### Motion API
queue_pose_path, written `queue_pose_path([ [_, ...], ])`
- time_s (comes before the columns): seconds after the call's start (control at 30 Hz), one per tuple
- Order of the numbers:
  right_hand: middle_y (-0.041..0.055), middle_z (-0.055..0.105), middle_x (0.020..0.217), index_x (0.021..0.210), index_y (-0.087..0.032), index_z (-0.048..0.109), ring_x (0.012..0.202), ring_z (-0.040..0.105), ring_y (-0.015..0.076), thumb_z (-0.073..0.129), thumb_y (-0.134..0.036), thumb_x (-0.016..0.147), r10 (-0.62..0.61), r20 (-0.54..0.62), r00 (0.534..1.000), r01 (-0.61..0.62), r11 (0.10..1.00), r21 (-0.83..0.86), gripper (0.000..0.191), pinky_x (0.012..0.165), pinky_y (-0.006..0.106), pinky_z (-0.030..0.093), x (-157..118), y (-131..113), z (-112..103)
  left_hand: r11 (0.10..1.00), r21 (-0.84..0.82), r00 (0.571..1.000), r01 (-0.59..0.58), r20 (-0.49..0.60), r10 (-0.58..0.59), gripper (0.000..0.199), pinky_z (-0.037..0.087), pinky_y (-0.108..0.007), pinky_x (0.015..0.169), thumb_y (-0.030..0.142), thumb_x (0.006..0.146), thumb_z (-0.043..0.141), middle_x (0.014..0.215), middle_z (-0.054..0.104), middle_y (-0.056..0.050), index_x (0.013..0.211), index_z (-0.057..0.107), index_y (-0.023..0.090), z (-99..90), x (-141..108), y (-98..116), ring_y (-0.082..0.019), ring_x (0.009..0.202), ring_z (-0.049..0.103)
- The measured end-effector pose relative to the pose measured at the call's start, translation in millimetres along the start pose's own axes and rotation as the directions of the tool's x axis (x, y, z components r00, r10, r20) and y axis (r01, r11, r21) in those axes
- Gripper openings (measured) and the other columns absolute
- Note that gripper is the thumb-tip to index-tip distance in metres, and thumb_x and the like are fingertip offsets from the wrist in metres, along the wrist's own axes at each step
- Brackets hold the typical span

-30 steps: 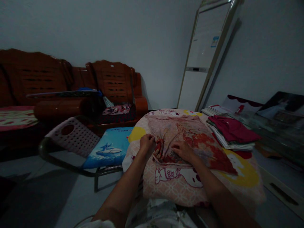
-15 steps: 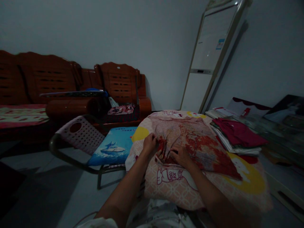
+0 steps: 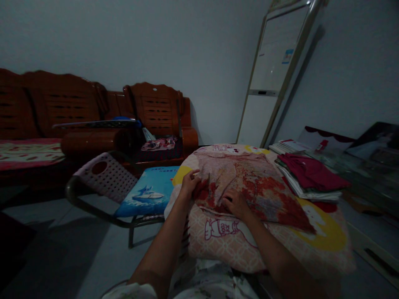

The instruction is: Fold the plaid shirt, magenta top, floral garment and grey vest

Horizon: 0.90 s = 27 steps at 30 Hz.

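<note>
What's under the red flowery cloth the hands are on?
Under the red patterned cloth lies a pink cartoon-print sheet with yellow patches. Both hands, left and right, press on the cloth. Whatever lies beneath the sheet is covered.

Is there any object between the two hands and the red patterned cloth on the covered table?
Nothing visible is. The left hand touches the left edge of the red patterned cloth, and the right hand lies flat on it. The folded dark red garment sits apart, to the right.

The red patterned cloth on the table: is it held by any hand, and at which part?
The left hand grips the red patterned cloth at its left edge. The right hand lies flat on its near part, pressing, not gripping.
</note>
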State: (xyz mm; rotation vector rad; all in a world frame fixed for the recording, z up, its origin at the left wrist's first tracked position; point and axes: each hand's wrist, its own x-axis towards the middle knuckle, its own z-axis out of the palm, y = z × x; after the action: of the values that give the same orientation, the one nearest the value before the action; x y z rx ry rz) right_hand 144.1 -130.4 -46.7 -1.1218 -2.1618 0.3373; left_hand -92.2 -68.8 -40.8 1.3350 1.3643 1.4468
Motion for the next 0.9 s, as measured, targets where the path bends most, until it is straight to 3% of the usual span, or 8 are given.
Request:
queue_pose_path([
  [0.13,0.0053,0.071,0.082,0.079,-0.019,0.072,0.080,0.062,0.0183,0.059,-0.016,0.086,-0.032,-0.004,0.999,0.032,0.999,-0.013,0.015,0.077,0.030,0.043,-3,-8,0,0.988,0.154,0.982,-0.009,-0.187,0.038,0.040,0.047,-0.025,0.066,0.026,0.069,0.061,0.082,0.069,-0.004,0.106,0.071,0.013,-20.8,13,4,-0.016,0.072,0.063],
  [0.23,0.0063,0.070,0.079,0.079,-0.018,0.071,0.077,0.061,0.0185,0.063,-0.025,0.087,-0.111,0.030,0.993,0.113,0.992,-0.047,0.013,0.074,0.030,0.042,-6,-19,3,0.925,0.378,0.975,0.026,-0.215,0.060,0.030,0.049,-0.029,0.078,0.023,0.071,0.062,0.095,0.073,-0.007,0.098,0.073,0.016,-31.9,17,3,-0.020,0.085,0.066],
  [0.3,0.0067,0.068,0.078,0.080,-0.018,0.069,0.076,0.060,0.0192,0.066,-0.033,0.086,-0.179,0.076,0.981,0.185,0.980,-0.078,0.016,0.072,0.030,0.042,-8,-26,5,0.882,0.469,0.989,0.045,-0.145,0.027,0.028,0.049,-0.031,0.084,0.025,0.073,0.063,0.098,0.074,-0.009,0.097,0.074,0.017,-35.1,15,1,-0.023,0.091,0.067],
  [0.4,0.0083,0.066,0.084,0.084,-0.018,0.068,0.081,0.058,0.0211,0.070,-0.041,0.083,-0.269,0.167,0.949,0.295,0.942,-0.158,0.023,0.073,0.031,0.042,-11,-35,9,0.884,0.467,0.999,-0.035,0.024,0.027,0.035,0.048,-0.032,0.092,0.026,0.071,0.067,0.109,0.073,-0.010,0.104,0.073,0.017,-35.9,10,-1,-0.024,0.101,0.066],
  [0.5,0.0100,0.065,0.087,0.082,-0.017,0.066,0.083,0.056,0.0214,0.065,-0.029,0.086,-0.285,0.241,0.928,0.340,0.911,-0.233,0.013,0.074,0.031,0.042,-11,-39,11,0.923,0.366,0.985,-0.116,0.162,0.059,0.046,0.049,-0.032,0.091,0.023,0.066,0.069,0.113,0.073,-0.009,0.111,0.072,0.016,-35.4,7,2,-0.024,0.101,0.066],
  [0.63,0.0058,0.064,0.078,0.075,-0.016,0.065,0.076,0.057,0.0174,0.057,-0.016,0.086,-0.154,0.137,0.978,0.167,0.982,-0.091,0.014,0.072,0.028,0.041,-6,-35,9,0.968,0.243,0.990,-0.053,0.137,0.020,0.040,0.052,-0.029,0.078,0.023,0.068,0.061,0.099,0.076,-0.006,0.106,0.075,0.014,-37.1,13,13,-0.020,0.085,0.067],
  [0.77,-0.0020,0.060,0.063,0.069,-0.017,0.066,0.060,0.053,0.0120,0.060,-0.020,0.083,0.070,0.092,0.993,-0.087,0.977,0.196,0.016,0.059,0.023,0.036,-4,-29,-1,0.941,0.338,0.993,-0.006,0.111,-0.034,0.027,0.050,-0.027,0.070,0.020,0.063,0.063,0.081,0.076,-0.003,0.085,0.078,0.018,-45.5,21,16,-0.020,0.075,0.066],
  [0.9,-0.0032,0.055,0.058,0.058,-0.017,0.063,0.058,0.050,0.0110,0.065,-0.029,0.081,-0.043,0.169,0.985,-0.004,0.964,0.266,0.026,0.059,0.023,0.034,-7,-33,-3,0.808,0.586,0.980,-0.056,0.187,-0.067,0.019,0.047,-0.026,0.068,0.018,0.058,0.072,0.078,0.075,-0.004,0.076,0.077,0.022,-56.2,20,7,-0.021,0.074,0.066],
])
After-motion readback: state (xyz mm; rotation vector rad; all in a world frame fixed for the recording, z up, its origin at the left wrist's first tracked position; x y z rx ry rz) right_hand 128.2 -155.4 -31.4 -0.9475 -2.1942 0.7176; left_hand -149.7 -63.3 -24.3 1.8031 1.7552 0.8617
